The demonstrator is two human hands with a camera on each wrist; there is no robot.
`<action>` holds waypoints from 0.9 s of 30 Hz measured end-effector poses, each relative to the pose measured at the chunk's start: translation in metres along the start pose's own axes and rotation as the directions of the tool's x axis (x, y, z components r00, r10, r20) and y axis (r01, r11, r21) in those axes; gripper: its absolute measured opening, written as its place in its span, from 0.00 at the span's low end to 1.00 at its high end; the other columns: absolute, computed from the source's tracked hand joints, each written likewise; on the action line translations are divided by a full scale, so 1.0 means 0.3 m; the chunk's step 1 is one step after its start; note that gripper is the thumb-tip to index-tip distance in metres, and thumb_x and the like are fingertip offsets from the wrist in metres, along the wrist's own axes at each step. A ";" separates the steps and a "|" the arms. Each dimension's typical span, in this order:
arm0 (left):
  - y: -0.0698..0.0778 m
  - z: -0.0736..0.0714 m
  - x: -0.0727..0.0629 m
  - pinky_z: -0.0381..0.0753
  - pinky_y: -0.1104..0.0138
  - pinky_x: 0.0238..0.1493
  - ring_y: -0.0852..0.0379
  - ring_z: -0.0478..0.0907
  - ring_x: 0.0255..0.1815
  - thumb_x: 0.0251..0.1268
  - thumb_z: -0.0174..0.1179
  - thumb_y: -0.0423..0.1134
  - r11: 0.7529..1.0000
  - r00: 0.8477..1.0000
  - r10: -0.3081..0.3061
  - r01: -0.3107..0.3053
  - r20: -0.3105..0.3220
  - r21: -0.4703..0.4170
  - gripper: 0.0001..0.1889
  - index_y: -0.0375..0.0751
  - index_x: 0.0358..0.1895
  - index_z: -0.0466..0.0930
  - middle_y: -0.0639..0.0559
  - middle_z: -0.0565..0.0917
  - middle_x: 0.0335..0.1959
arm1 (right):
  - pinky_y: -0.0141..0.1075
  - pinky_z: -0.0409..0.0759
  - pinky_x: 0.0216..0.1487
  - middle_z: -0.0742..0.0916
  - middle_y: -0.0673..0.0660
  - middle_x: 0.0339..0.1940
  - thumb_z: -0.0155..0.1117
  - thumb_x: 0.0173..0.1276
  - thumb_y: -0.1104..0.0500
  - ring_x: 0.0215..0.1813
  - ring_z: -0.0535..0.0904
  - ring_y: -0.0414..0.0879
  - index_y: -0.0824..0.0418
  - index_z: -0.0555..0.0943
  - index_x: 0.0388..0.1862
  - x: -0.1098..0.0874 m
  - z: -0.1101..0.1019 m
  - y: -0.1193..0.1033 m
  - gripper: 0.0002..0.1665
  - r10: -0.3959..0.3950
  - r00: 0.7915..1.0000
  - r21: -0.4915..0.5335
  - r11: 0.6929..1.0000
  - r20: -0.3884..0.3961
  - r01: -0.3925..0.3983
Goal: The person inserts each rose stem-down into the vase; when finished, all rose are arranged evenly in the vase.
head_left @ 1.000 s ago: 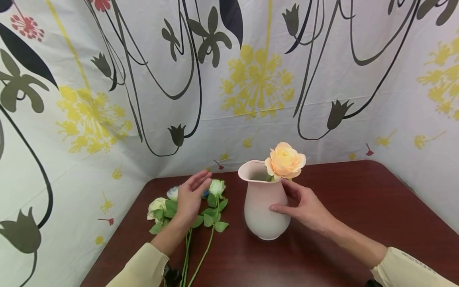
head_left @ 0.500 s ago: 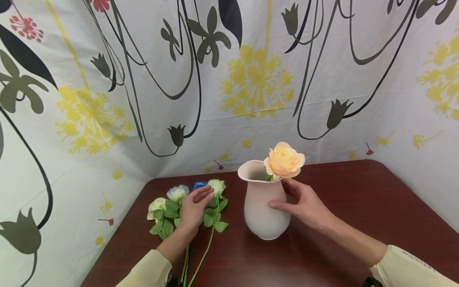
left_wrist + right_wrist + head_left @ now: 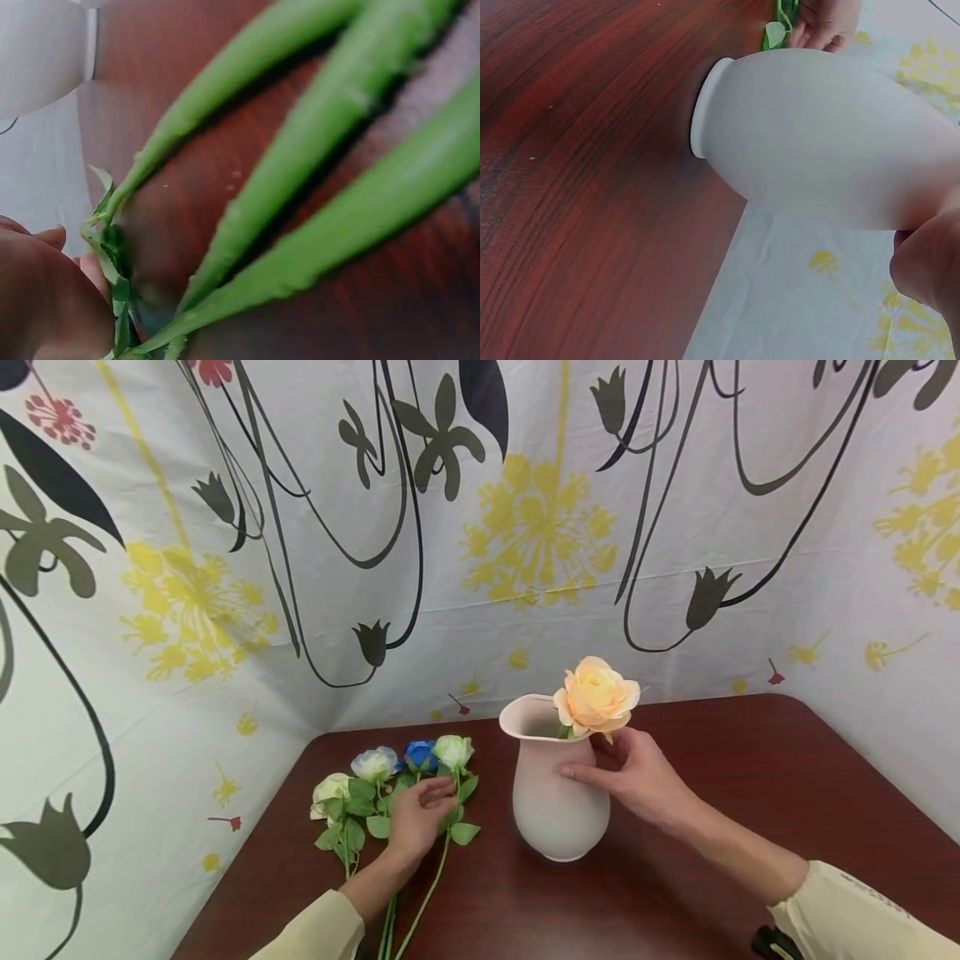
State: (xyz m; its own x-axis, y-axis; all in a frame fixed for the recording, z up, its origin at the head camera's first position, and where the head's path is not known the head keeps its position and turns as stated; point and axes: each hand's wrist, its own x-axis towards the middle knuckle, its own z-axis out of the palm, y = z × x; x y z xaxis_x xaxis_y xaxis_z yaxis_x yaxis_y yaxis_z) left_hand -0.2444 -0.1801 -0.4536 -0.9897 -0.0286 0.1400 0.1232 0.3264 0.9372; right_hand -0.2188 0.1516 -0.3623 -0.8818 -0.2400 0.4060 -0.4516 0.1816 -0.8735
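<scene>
A pale pink-white vase [image 3: 558, 806] stands upright on the table, a peach rose [image 3: 596, 695] leaning out of the right side of its mouth. My right hand [image 3: 641, 777] grips the vase from the right, thumb on its front and fingers behind. To the left lie several long-stemmed roses. My left hand [image 3: 416, 818] is over their leaves, fingers loosely bent beside the stem of the white-green rose [image 3: 453, 750]. In the left wrist view its fingertips are right at some leaves [image 3: 112, 255], partly hidden. Next to that rose are a blue rose [image 3: 421, 755] and a pale blue-white rose [image 3: 375, 764].
A cream rose [image 3: 328, 793] lies at the far left of the bunch. Green stems [image 3: 300, 142] run toward the table's near side. The dark red-brown table [image 3: 720, 760] ends at a patterned cloth [image 3: 540, 643] behind and at both sides.
My left hand has come down and toward me, from over the blossoms to the leaves, uncovering the blue and pale blue-white roses. My right hand stays on the vase.
</scene>
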 end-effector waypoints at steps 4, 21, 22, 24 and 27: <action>-0.006 0.006 -0.012 0.88 0.56 0.51 0.39 0.86 0.54 0.72 0.69 0.31 0.999 1.000 -0.002 0.002 0.013 0.047 0.20 0.29 0.63 0.82 0.35 0.87 0.56 | 0.34 0.82 0.62 0.81 0.54 0.71 0.83 0.63 0.60 0.71 0.78 0.50 0.55 0.73 0.76 0.003 0.002 -0.003 0.44 -0.009 1.000 0.018 1.000 -0.002 0.009; -0.030 0.023 0.005 0.89 0.56 0.45 0.44 0.87 0.47 0.68 0.73 0.32 0.981 1.000 -0.002 0.001 0.005 0.194 0.17 0.30 0.56 0.85 0.42 0.89 0.47 | 0.35 0.83 0.62 0.81 0.55 0.70 0.83 0.63 0.64 0.68 0.79 0.46 0.56 0.73 0.76 0.006 0.002 0.003 0.44 -0.018 1.000 0.072 0.997 0.018 0.017; -0.032 0.023 0.008 0.89 0.56 0.44 0.45 0.88 0.46 0.67 0.74 0.32 0.980 1.000 0.003 -0.004 0.006 0.200 0.17 0.30 0.55 0.85 0.42 0.89 0.46 | 0.35 0.83 0.62 0.81 0.55 0.70 0.83 0.63 0.64 0.68 0.79 0.46 0.56 0.73 0.76 0.007 0.003 0.004 0.44 -0.020 1.000 0.072 0.997 0.018 0.019; -0.037 0.024 0.012 0.89 0.56 0.44 0.45 0.88 0.45 0.66 0.74 0.32 0.981 1.000 0.000 -0.001 0.003 0.196 0.16 0.30 0.54 0.86 0.43 0.89 0.44 | 0.35 0.82 0.62 0.81 0.55 0.71 0.83 0.63 0.64 0.69 0.78 0.46 0.56 0.73 0.76 0.007 0.003 0.005 0.44 -0.022 1.000 0.072 0.997 0.019 0.021; -0.039 0.022 0.017 0.89 0.57 0.44 0.45 0.89 0.45 0.65 0.74 0.31 0.983 1.000 -0.009 0.007 0.011 0.186 0.14 0.30 0.52 0.87 0.44 0.90 0.42 | 0.34 0.82 0.62 0.81 0.55 0.71 0.83 0.63 0.64 0.69 0.78 0.46 0.55 0.74 0.76 0.007 0.002 0.007 0.44 -0.025 1.000 0.069 0.997 0.017 0.023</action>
State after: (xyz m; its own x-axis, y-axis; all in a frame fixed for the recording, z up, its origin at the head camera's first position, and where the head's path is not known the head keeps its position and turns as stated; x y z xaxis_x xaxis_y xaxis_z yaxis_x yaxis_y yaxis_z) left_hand -0.2515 -0.1780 -0.4660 -0.9916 -0.0209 0.1279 0.1008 0.4962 0.8623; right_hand -0.2215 0.1507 -0.3634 -0.8680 -0.2608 0.4226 -0.4616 0.1102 -0.8802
